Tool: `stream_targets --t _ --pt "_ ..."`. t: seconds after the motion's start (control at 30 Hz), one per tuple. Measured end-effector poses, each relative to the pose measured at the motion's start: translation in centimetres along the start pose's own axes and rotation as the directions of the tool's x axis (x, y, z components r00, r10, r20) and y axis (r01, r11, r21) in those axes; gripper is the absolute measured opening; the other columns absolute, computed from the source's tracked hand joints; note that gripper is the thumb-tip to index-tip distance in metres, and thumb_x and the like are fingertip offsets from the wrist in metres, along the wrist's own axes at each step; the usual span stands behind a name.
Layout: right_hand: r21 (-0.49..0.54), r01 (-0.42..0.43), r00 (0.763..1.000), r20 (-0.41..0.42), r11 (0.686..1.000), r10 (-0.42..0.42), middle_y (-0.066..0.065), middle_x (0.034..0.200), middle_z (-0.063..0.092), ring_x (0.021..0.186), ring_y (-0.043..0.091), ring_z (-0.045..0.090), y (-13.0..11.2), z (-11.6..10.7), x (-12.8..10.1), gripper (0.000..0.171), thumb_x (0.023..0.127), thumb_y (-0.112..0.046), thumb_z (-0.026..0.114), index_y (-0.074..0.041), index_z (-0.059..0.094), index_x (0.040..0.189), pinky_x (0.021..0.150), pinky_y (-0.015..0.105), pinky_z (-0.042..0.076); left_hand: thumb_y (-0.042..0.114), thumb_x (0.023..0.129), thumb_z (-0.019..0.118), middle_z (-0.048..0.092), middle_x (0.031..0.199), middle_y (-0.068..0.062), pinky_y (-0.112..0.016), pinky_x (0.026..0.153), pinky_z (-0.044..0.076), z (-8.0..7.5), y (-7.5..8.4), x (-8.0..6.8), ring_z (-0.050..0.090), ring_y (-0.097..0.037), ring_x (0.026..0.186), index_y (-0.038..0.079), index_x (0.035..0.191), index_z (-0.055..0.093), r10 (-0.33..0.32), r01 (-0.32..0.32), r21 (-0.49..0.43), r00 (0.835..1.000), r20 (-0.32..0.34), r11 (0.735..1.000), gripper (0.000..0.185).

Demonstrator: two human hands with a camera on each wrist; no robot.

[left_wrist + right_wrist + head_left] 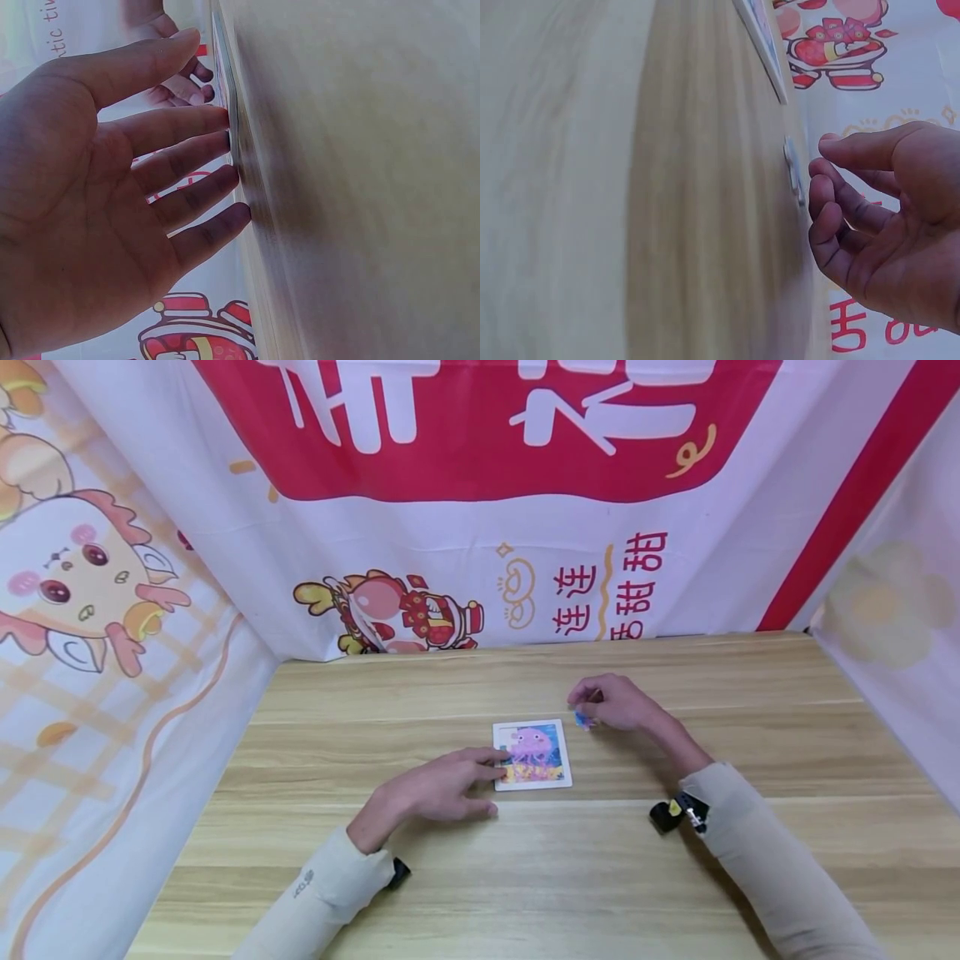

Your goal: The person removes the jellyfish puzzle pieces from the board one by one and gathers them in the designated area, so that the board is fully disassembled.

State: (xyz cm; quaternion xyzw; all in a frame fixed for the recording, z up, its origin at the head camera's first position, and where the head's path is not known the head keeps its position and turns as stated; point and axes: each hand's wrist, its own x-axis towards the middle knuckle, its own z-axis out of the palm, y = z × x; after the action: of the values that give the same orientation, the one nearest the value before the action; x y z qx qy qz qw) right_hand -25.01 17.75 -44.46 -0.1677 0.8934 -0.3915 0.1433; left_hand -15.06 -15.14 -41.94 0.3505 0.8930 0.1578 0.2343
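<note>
A big white cloth (435,535) with red shapes and cartoon pictures is hung at the back. In front of it, a wooden table (562,877) can be seen. Both arms are covered by pale sleeves (780,852). The left hand (442,785) is spread wide, with its fingers long and nothing gripped. The right hand (617,702) is loosely bent, with a little gap left between thumb and fingers, and nothing is held in it. Between the hands, a square picture board (534,752) is laid flat on the table. A pink jellyfish is shown on it, and its left side is touched by the left fingertips. A small blue and pink piece (583,720) is laid on the table, right of the board, just beside the right fingertips.
</note>
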Motion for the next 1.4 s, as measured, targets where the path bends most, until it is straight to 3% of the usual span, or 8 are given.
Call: stream_targets --t 0.17,0.47,0.7,0.9,1.2,1.4 --pt "-0.033 0.026 1.0 -0.001 0.999 -0.026 0.012 0.113 0.076 0.101 0.025 0.069 -0.9 0.4 0.2 0.019 0.102 -0.008 0.068 -0.006 0.077 0.12 0.083 0.031 0.059 0.035 0.105 0.071 0.034 0.176 -0.001 -0.047 0.134 0.032 0.0 0.0 0.0 0.03 -0.026 0.164 0.011 0.155 0.058 -0.002 0.002 0.002 1.0 -0.001 1.0 0.057" --pt "-0.004 0.07 0.997 0.046 0.998 -0.069 0.013 0.113 0.077 0.092 0.023 0.069 -2.3 1.2 0.2 0.021 0.102 -0.007 0.068 -0.003 0.075 0.121 0.074 0.029 0.06 0.037 0.106 0.068 0.037 0.175 -0.003 -0.046 0.134 0.033 0.0 0.1 0.2 0.033 -0.026 0.163 0.01 0.153 0.06 -0.004 0.005 0.04 1.0 -0.014 0.999 0.055" --pt "-0.018 0.091 0.993 0.076 0.996 -0.089 0.01 0.115 0.078 0.104 0.024 0.07 -3.2 2.3 0.2 0.022 0.1 -0.007 0.07 -0.006 0.076 0.121 0.089 0.037 0.062 0.04 0.106 0.068 0.044 0.17 -0.006 -0.045 0.131 0.037 -0.2 0.6 0.6 0.039 -0.025 0.159 0.012 0.149 0.064 0.006 -0.003 0.071 0.999 -0.034 0.997 0.051" --pt "-0.046 0.132 0.986 0.109 0.99 -0.127 0.009 0.116 0.078 0.11 0.025 0.071 -4.1 3.3 0.2 0.022 0.098 -0.005 0.073 -0.007 0.077 0.12 0.1 0.045 0.062 0.041 0.106 0.069 0.037 0.175 -0.002 -0.045 0.133 0.033 -0.3 1.0 1.2 0.035 -0.025 0.162 0.015 0.155 0.059 0.028 -0.026 0.093 0.999 -0.023 0.995 0.056" --pt "-0.085 0.142 0.974 0.192 0.986 -0.123 0.005 0.115 0.076 0.105 0.02 0.068 -5.3 3.9 0.3 0.024 0.098 -0.005 0.073 -0.012 0.078 0.12 0.096 0.04 0.06 0.042 0.106 0.067 0.034 0.176 0.0 -0.046 0.135 0.03 -0.4 1.0 1.5 0.031 -0.026 0.164 0.015 0.156 0.057 0.05 -0.05 0.097 0.999 0.006 0.994 0.058" --pt "-0.132 0.156 0.972 0.195 0.979 -0.129 0.006 0.116 0.076 0.106 0.02 0.068 -5.8 4.2 0.0 0.024 0.097 -0.007 0.075 -0.013 0.078 0.121 0.097 0.041 0.06 0.041 0.106 0.067 0.031 0.178 0.0 -0.046 0.136 0.027 -0.5 0.9 1.5 0.028 -0.027 0.165 0.015 0.157 0.055 0.053 -0.055 0.082 0.998 0.022 0.995 0.059"
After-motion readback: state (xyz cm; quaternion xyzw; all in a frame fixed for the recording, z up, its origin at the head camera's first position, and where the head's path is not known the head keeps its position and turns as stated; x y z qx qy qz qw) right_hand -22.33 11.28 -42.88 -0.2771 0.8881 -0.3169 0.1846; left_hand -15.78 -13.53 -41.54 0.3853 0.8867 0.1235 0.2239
